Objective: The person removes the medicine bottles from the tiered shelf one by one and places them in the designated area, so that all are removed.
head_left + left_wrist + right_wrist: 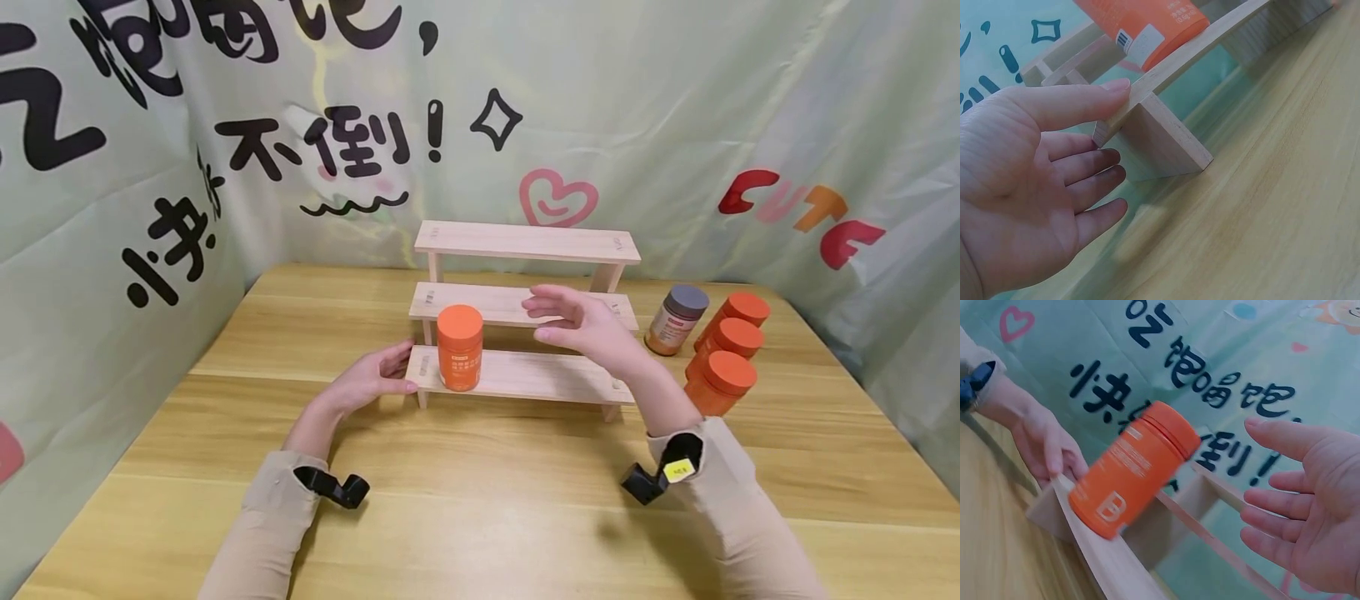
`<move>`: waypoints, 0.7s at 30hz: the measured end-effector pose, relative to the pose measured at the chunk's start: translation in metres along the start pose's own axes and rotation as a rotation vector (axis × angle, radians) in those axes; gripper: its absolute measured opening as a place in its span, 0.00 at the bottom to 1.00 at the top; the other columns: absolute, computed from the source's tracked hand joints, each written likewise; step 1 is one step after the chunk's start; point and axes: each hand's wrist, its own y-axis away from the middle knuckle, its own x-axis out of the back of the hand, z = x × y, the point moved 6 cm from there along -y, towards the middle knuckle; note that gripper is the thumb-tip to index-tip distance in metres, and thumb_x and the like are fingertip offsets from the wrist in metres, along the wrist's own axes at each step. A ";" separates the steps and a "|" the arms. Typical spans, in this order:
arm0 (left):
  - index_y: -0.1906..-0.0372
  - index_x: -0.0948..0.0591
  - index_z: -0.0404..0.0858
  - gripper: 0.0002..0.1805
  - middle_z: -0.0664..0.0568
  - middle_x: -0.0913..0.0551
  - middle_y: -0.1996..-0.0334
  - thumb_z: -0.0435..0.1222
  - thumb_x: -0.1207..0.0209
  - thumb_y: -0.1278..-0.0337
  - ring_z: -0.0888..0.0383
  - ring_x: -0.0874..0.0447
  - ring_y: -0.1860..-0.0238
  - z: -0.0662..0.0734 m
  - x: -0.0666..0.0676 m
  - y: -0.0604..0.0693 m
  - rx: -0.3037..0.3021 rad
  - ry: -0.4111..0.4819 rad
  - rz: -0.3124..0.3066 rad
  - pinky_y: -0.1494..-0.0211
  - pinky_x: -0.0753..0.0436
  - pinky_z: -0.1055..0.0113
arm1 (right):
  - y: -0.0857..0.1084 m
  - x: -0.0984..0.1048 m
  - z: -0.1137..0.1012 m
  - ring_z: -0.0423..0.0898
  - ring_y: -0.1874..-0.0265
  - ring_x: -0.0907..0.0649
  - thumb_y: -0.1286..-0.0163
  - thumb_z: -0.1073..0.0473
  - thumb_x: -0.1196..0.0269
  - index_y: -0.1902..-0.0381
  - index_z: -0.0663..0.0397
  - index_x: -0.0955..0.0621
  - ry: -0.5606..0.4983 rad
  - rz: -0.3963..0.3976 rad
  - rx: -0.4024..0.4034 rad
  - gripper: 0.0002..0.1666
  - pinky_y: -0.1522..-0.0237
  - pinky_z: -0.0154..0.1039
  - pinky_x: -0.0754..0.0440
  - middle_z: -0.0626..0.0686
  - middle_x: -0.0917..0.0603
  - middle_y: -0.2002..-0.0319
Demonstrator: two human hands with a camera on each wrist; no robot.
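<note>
A three-tier wooden step shelf [540,372] stands on the table. My left hand [372,377] holds the left end of its lowest tier; in the left wrist view the thumb [1094,103] lies on the board's corner and the lower fingers are off the wood. On that tier, near its left end, an orange bottle [460,354] stands upright with its label facing front. My right hand [581,327] hovers above the shelf's right half, to the right of the bottle. Its fingers are spread and hold nothing, and a gap separates them from the bottle in the right wrist view.
Right of the shelf stands a dark-lidded bottle [677,320]. Beside it, several orange-lidded bottles [722,383] form a row, the front one partly behind my right forearm. A printed cloth [652,125] hangs behind the wooden table [480,517] and along its sides.
</note>
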 end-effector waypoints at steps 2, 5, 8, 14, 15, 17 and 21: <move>0.30 0.54 0.25 0.46 0.33 0.52 0.31 0.32 0.38 0.46 0.39 0.51 0.31 0.000 0.000 0.000 -0.002 -0.006 0.001 0.31 0.49 0.50 | -0.006 -0.009 -0.001 0.53 0.42 0.28 0.38 0.67 0.37 0.34 0.64 0.36 -0.003 -0.015 0.001 0.35 0.48 0.39 0.24 0.62 0.28 0.41; 0.30 0.54 0.25 0.46 0.33 0.52 0.30 0.32 0.38 0.46 0.39 0.51 0.31 0.000 0.000 0.000 -0.006 -0.010 0.002 0.31 0.49 0.50 | -0.015 -0.022 -0.003 0.51 0.42 0.28 0.39 0.65 0.36 0.34 0.62 0.36 0.006 -0.033 0.000 0.36 0.45 0.44 0.26 0.60 0.28 0.40; 0.30 0.54 0.25 0.46 0.33 0.52 0.30 0.31 0.38 0.46 0.39 0.51 0.31 0.002 0.000 0.001 -0.003 -0.007 0.006 0.31 0.49 0.50 | -0.023 -0.034 -0.003 0.50 0.42 0.28 0.40 0.64 0.35 0.34 0.60 0.36 0.007 -0.051 0.000 0.38 0.43 0.47 0.28 0.58 0.28 0.40; 0.31 0.54 0.24 0.46 0.32 0.52 0.31 0.29 0.39 0.47 0.39 0.51 0.31 0.004 -0.001 0.002 -0.006 -0.006 0.008 0.31 0.47 0.50 | -0.035 -0.054 0.001 0.50 0.44 0.27 0.43 0.65 0.33 0.34 0.62 0.36 -0.022 -0.067 0.005 0.40 0.42 0.45 0.28 0.57 0.27 0.41; 0.31 0.54 0.24 0.46 0.32 0.52 0.31 0.29 0.39 0.47 0.39 0.51 0.32 0.004 -0.001 0.002 -0.009 -0.005 0.008 0.31 0.46 0.51 | -0.036 -0.057 0.002 0.50 0.44 0.27 0.43 0.65 0.33 0.35 0.63 0.36 -0.023 -0.068 0.005 0.39 0.42 0.44 0.28 0.57 0.26 0.42; 0.31 0.55 0.23 0.45 0.31 0.52 0.31 0.28 0.39 0.47 0.39 0.51 0.32 0.004 -0.002 0.001 -0.013 -0.002 0.007 0.32 0.45 0.51 | -0.038 -0.063 0.004 0.49 0.45 0.26 0.43 0.65 0.33 0.35 0.63 0.35 -0.015 -0.072 0.010 0.39 0.43 0.43 0.27 0.57 0.26 0.43; 0.31 0.54 0.23 0.45 0.32 0.51 0.31 0.28 0.39 0.47 0.39 0.50 0.32 0.004 -0.002 0.001 -0.016 0.006 0.009 0.32 0.44 0.51 | -0.041 -0.071 0.005 0.49 0.48 0.24 0.44 0.67 0.32 0.37 0.62 0.33 -0.013 -0.062 0.019 0.37 0.46 0.41 0.25 0.57 0.24 0.46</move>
